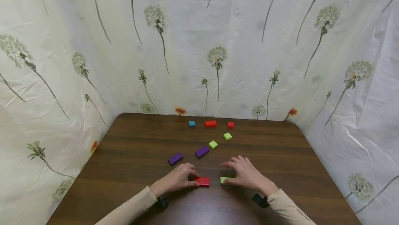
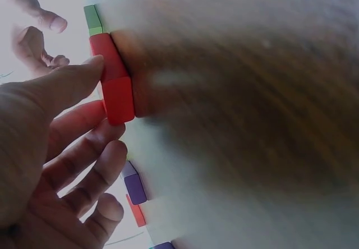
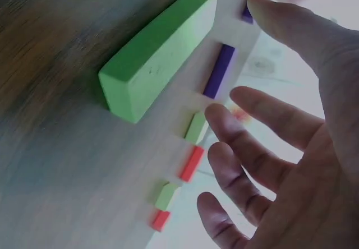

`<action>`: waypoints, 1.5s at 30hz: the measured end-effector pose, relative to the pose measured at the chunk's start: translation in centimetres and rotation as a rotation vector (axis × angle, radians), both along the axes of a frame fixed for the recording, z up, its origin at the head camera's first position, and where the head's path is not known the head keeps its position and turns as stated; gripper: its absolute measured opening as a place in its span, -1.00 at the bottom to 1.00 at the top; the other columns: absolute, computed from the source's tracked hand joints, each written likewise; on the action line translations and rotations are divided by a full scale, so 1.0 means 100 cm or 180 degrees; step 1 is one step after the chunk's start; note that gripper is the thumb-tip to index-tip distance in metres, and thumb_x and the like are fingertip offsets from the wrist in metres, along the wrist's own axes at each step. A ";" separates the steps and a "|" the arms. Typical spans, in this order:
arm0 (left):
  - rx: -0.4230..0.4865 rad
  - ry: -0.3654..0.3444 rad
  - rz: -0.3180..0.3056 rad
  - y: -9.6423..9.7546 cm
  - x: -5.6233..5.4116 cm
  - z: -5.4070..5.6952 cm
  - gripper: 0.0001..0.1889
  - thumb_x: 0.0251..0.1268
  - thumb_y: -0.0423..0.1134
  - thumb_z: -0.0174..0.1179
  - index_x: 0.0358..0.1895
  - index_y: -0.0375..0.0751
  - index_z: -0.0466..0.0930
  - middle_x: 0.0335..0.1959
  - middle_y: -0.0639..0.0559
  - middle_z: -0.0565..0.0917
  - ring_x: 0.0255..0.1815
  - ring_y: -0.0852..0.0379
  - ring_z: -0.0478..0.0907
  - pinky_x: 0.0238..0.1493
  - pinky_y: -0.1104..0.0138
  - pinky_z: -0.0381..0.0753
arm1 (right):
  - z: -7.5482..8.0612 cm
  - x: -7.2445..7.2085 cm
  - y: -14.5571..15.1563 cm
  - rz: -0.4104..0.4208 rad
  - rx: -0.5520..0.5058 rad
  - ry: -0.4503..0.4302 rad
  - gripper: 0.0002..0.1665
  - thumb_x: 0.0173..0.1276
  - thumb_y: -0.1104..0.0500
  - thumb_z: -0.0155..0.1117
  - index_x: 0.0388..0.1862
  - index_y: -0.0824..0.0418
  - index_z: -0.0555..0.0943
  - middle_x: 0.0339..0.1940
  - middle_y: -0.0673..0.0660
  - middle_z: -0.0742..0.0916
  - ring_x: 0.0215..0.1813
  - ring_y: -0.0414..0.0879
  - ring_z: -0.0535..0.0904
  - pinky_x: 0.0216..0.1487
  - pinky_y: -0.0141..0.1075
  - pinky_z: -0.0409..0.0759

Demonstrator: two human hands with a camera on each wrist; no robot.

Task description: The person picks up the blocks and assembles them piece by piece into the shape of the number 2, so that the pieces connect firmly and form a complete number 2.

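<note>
My left hand (image 1: pixel 178 178) pinches a long red block (image 1: pixel 204 182) between thumb and fingers at the block's left end, near the front of the table. In the left wrist view the thumb lies on the top of this red block (image 2: pixel 116 92), with fingertips on its other side. A long light-green block (image 1: pixel 225 181) lies on the tabletop just right of the red one, a small gap between them. Over it hovers my right hand (image 1: pixel 247 174), which hides part of it. The right wrist view shows that hand's fingers spread and apart from the green block (image 3: pixel 162 52).
Two purple blocks (image 1: pixel 175 158) and two small light-green blocks (image 1: pixel 213 144) lie farther back on the brown table (image 1: pixel 131 141). Along the far edge are a blue block (image 1: pixel 192 123), a longer red block (image 1: pixel 210 123) and a small red block (image 1: pixel 230 124). A flowered curtain (image 1: pixel 187 44) surrounds the table.
</note>
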State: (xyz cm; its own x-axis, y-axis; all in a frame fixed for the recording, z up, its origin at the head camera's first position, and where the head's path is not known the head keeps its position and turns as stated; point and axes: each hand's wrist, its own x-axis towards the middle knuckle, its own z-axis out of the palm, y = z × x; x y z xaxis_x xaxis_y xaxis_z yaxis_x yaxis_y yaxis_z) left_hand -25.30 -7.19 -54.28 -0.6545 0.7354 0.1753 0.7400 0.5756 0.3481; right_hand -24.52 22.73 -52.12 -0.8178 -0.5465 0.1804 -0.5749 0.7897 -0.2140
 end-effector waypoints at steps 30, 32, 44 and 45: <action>0.0078 -0.0186 0.0061 -0.001 0.000 -0.003 -0.72 0.18 0.02 0.33 -0.14 -0.05 0.72 -0.25 0.22 0.60 -0.19 0.35 0.46 -0.15 0.48 0.46 | -0.008 0.004 0.017 0.0151 0.0206 -0.0126 -0.74 0.05 -0.02 0.52 -0.30 -0.03 0.66 -0.29 -0.12 0.69 -0.21 -0.19 0.51 -0.17 -0.19 0.28; 0.0098 -0.0195 0.0059 -0.001 0.000 -0.003 -0.73 0.19 0.01 0.33 -0.14 -0.05 0.72 -0.25 0.21 0.61 -0.19 0.34 0.46 -0.15 0.47 0.46 | -0.008 0.004 0.016 0.0159 0.0220 -0.0095 -0.75 0.05 -0.03 0.51 -0.30 -0.04 0.66 -0.29 -0.13 0.69 -0.20 -0.18 0.52 -0.15 -0.18 0.30; 0.0100 -0.0187 0.0059 -0.001 0.001 -0.003 -0.73 0.19 0.00 0.33 -0.15 -0.05 0.72 -0.24 0.21 0.61 -0.17 0.34 0.46 -0.13 0.47 0.47 | -0.009 0.002 0.008 0.0224 0.0237 -0.0051 -0.74 0.05 -0.04 0.51 -0.30 -0.02 0.67 -0.30 -0.13 0.69 -0.20 -0.19 0.53 -0.15 -0.18 0.31; 0.0100 -0.0176 0.0056 -0.001 0.001 -0.003 -0.74 0.19 0.00 0.33 -0.15 -0.05 0.72 -0.24 0.21 0.61 -0.17 0.34 0.46 -0.13 0.47 0.47 | -0.009 0.002 0.007 0.0234 0.0232 -0.0042 -0.74 0.05 -0.04 0.51 -0.30 -0.02 0.67 -0.30 -0.13 0.69 -0.20 -0.19 0.53 -0.16 -0.19 0.31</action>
